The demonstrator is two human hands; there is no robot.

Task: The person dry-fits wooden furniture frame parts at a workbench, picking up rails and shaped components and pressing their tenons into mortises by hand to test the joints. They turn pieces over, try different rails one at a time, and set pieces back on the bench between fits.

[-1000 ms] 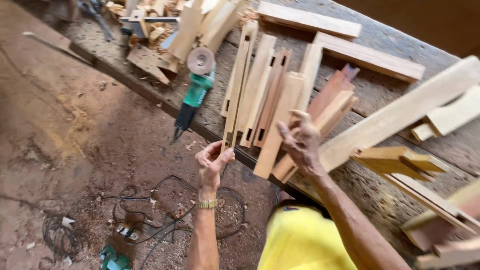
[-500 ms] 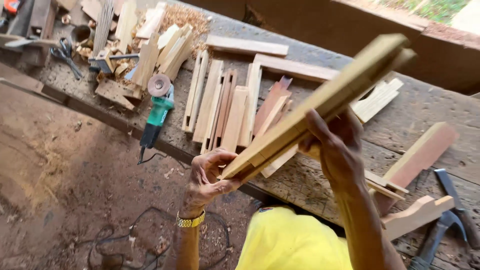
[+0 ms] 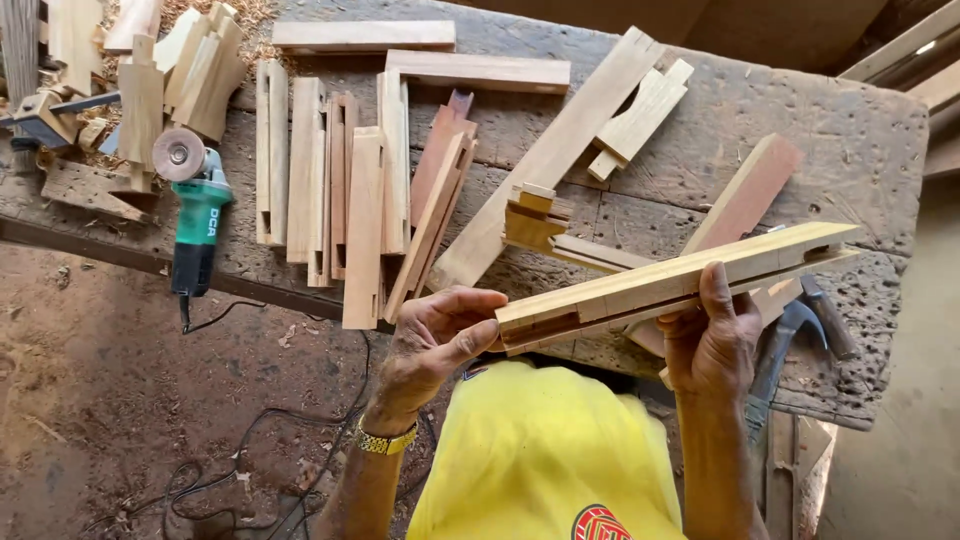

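— Wood everywhere. Hands?

— Left hand (image 3: 440,335) pinches the near-left end of a pale slat (image 3: 670,282), fingers curled round it. Right hand (image 3: 712,335) grips its middle from below, thumb on top. Slat's held above the bench's near edge, running left to right.

— Surface?

— Rough, pitted grey bench (image 3: 800,130). Cut pieces (image 3: 340,190) lie in rows far left, green grinder (image 3: 195,215) further left, hammer (image 3: 790,330) just right of the right hand.

— Room?

— Dirt floor (image 3: 100,400) at left, black cable (image 3: 270,470) trailing on it.
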